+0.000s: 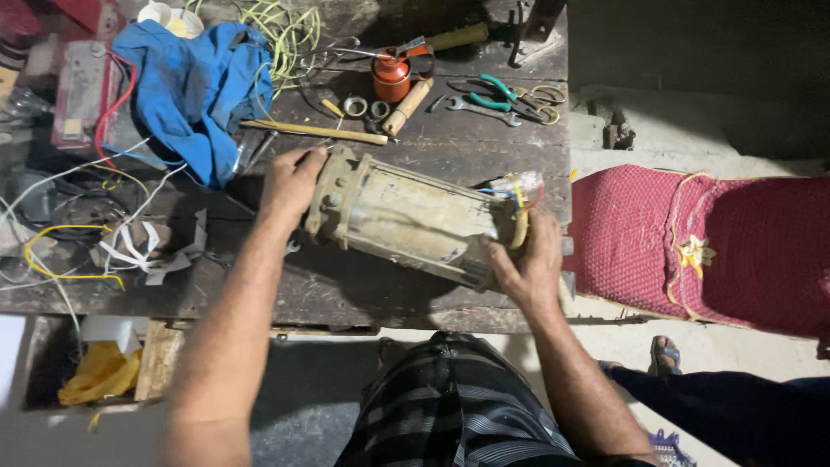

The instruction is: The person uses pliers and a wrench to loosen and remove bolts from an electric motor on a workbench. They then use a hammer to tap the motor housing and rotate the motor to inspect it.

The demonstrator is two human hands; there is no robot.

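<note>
The motor housing (413, 220) is a long metal cylinder, dull beige and grey, with worn and scratched paint, and it lies on its side in the middle of the dark wooden workbench (484, 147). Its wide end has a thick flange with round bolt heads. At the narrow end a bundle of coloured wires (517, 186) comes out, yellow, blue and red. The left hand (292, 182) is clasped on the flange end, fingers curled over the rim. The right hand (527, 259) is clasped around the narrow end, just below the wires, so both hands hold the housing.

Behind the housing stands a small round oil can (392, 76), orange-red metal with a thin spout. Beside the can lie a wooden handle (406, 106) of cylinder shape and two small metal rings (367, 107). A thin wooden stick (313, 131) lies flat between the can and the housing. Further right of the can there are pliers with green grips (494, 95) and a steel spanner (484, 110).

Left of the housing a crumpled blue cloth (194, 91), soft and folded, covers part of the bench, with loose yellow-green wire (290, 35) behind it. Right of the housing, off the bench, is a dark red cushion (700, 246) with knitted texture and pale trim. Below the left end of the bench an open box (35, 363) holds a yellow rag (99, 374).
</note>
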